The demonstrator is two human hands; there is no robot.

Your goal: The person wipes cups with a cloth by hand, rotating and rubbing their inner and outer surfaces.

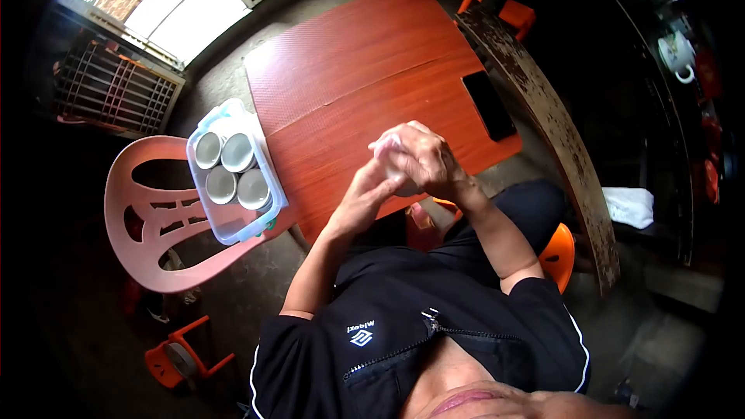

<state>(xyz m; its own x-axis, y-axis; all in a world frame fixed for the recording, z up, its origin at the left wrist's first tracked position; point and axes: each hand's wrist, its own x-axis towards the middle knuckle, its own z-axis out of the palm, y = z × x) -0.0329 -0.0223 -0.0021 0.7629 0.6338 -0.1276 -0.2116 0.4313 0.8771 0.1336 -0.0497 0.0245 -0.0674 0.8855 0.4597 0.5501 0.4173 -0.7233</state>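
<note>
Both hands meet above the near part of the red-brown table. My left hand (369,190) is closed around the lower side of a pale, rounded cup (407,185), mostly hidden by the fingers. Over the top of it my right hand (425,157) is curled, pressing a thin whitish cloth (388,142) against it; whether this is cloth or tissue is hard to see. To the left, several white cups (237,152) stand mouth up in a clear plastic box (230,229).
The plastic box rests by a pink chair (124,209) at the left edge of the table (341,46). A black phone (489,106) lies at the table's right edge. Beyond it are a worn wooden bench (543,93) and a white cloth bundle (629,207). An orange stool (182,357) stands lower left.
</note>
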